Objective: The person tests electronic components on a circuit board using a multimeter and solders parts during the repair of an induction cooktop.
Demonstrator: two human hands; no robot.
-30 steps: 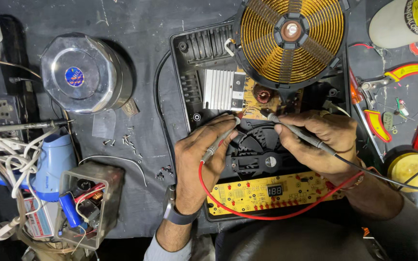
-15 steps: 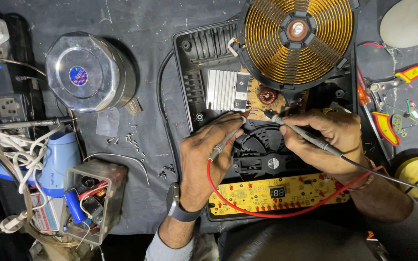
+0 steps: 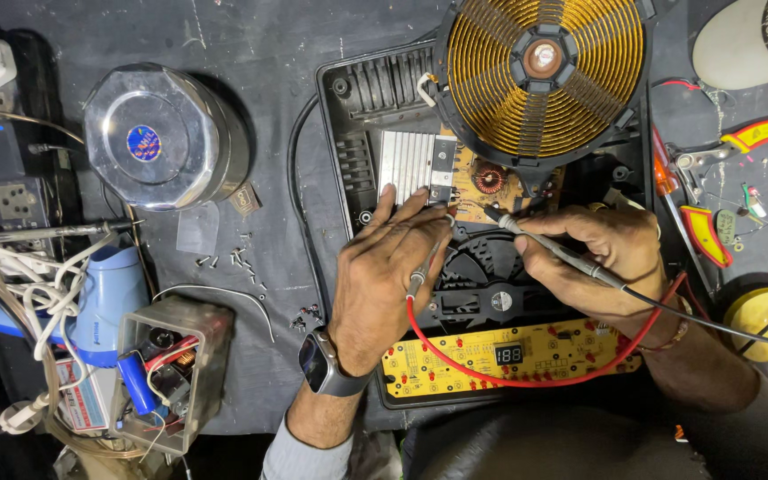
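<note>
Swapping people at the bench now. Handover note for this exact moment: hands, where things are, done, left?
Left hand: holds the red-lead probe, tip down at the circuit board beside the heatsink.
Right hand: holds the black-lead probe, tip on the same board near the small toroid coil.
Cooktop base lies open; copper coil sits tilted at its top edge; yellow control board at the front, its display lit.
Done: cover off, removed screws lying on the mat, both probes placed.
Left: cannot tell; no meter in view.
</note>
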